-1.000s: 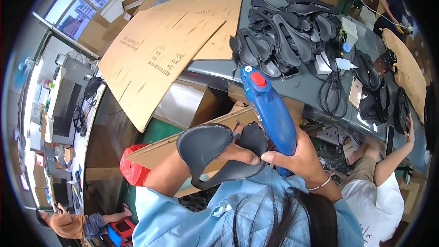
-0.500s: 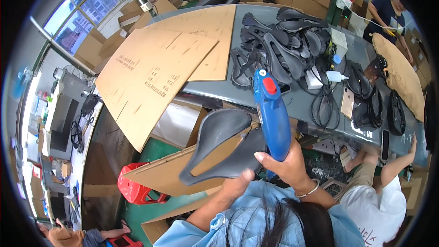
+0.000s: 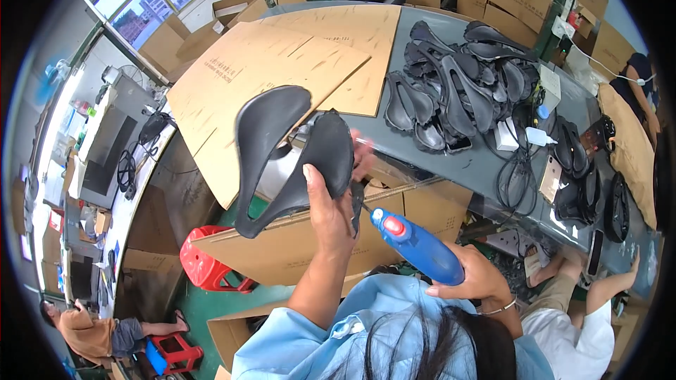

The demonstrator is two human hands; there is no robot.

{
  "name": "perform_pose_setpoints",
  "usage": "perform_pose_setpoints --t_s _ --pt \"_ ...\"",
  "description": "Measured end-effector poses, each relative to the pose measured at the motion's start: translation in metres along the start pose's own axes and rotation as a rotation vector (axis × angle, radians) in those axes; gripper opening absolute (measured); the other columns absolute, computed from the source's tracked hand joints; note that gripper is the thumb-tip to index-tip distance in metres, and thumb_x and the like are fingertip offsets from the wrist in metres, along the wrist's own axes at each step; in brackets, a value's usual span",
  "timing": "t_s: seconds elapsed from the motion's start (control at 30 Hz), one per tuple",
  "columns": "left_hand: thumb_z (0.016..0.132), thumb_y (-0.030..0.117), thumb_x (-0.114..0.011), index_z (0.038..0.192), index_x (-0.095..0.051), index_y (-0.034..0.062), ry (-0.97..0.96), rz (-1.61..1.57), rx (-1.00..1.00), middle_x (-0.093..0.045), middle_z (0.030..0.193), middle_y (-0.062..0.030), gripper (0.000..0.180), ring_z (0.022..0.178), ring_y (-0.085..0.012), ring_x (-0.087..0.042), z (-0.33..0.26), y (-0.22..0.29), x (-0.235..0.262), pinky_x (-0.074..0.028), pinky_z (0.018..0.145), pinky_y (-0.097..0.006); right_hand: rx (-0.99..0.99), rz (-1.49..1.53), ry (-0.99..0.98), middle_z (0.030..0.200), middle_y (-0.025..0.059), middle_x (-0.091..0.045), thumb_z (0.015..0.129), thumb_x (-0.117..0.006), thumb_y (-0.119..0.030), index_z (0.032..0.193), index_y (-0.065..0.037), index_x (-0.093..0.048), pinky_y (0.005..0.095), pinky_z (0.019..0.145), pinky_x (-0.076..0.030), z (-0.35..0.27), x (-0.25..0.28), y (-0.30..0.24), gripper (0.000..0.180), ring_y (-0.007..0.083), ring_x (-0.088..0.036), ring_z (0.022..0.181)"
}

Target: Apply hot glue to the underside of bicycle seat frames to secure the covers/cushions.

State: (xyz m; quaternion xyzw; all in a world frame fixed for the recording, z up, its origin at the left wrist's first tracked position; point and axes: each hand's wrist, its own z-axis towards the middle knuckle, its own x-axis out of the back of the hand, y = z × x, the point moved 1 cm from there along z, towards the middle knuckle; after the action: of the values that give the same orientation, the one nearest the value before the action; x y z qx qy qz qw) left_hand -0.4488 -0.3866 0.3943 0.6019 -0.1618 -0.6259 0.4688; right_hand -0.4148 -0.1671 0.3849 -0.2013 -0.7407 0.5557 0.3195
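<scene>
While the left hand [image 3: 325,204] is lifting a black bicycle saddle [image 3: 289,151] in the air above the near edge of the grey counter [image 3: 479,162], its fingers [image 3: 313,179] are wrapping around the wide rear part. The right hand [image 3: 479,278] is gripping a blue glue gun [image 3: 415,243], fingers closing around its body, nozzle pointing toward the saddle. A heap of black saddles [image 3: 458,84] is lying on the counter beside cardboard sheets [image 3: 282,70].

Flat brown cardboard sheets [image 3: 282,63] are overhanging my grey worktable's [image 3: 486,169] left edge; black saddles [image 3: 458,84] are piling mid-table; a red plastic stool [image 3: 204,267] is standing below.
</scene>
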Motion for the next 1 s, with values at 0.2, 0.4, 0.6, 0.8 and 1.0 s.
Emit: perform_pose_setpoints --t_s 0.2,0.4,0.6,0.8,1.0 --pt "0.092 0.046 -0.037 0.079 -0.050 0.0055 0.302 0.151 -0.031 -0.040 0.053 -0.0003 0.045 0.045 -0.0100 -0.033 0.007 -0.006 0.003 -0.027 0.046 -0.022 -0.026 -0.115 0.060 0.063 0.0095 -0.053 0.063 -0.076 -0.040 0.082 -0.001 -0.053 0.0313 0.056 -0.041 -0.021 0.004 0.000 0.049 0.0218 -0.054 0.055" --pt "0.088 0.030 -0.047 0.118 -0.044 -0.0023 0.108 -0.072 0.180 -0.057 0.106 -0.0149 0.045 0.104 -0.0288 -0.053 -0.005 0.013 0.009 -0.043 0.088 -0.040 0.012 -0.493 0.497 0.065 0.0094 -0.056 0.061 -0.077 -0.037 0.082 -0.003 -0.052 0.0330 0.059 -0.041 -0.031 -0.003 -0.019 0.047 0.0270 -0.057 0.059" --pt "0.083 0.021 -0.050 0.118 -0.043 -0.0024 -0.024 -0.318 0.337 -0.053 0.114 -0.0192 0.042 0.106 -0.0324 -0.054 -0.025 0.011 0.006 -0.046 0.090 -0.048 0.168 -0.605 0.672 0.064 0.0115 -0.053 0.059 -0.081 -0.025 0.078 -0.002 -0.045 0.0370 0.057 -0.041 -0.016 -0.024 -0.020 0.046 0.0299 -0.054 0.057" --pt "0.082 0.019 -0.051 0.119 -0.036 0.0071 -0.014 -0.334 0.173 -0.049 0.114 -0.0184 0.042 0.106 -0.0339 -0.053 -0.031 0.019 0.008 -0.046 0.088 -0.051 0.247 -0.655 0.582 0.058 0.0114 -0.052 0.061 -0.079 -0.023 0.074 -0.002 -0.045 0.0362 0.049 -0.041 -0.009 -0.032 -0.016 0.043 0.0287 -0.054 0.052" --pt "0.081 0.021 -0.052 0.120 -0.037 0.0067 -0.102 -0.277 0.153 -0.048 0.114 -0.0199 0.044 0.108 -0.0329 -0.051 -0.030 0.015 0.003 -0.046 0.087 -0.051 0.220 -0.706 0.601 0.062 0.0109 -0.054 0.058 -0.079 -0.020 0.075 -0.003 -0.046 0.0370 0.055 -0.042 -0.017 -0.033 -0.022 0.041 0.0287 -0.055 0.056"
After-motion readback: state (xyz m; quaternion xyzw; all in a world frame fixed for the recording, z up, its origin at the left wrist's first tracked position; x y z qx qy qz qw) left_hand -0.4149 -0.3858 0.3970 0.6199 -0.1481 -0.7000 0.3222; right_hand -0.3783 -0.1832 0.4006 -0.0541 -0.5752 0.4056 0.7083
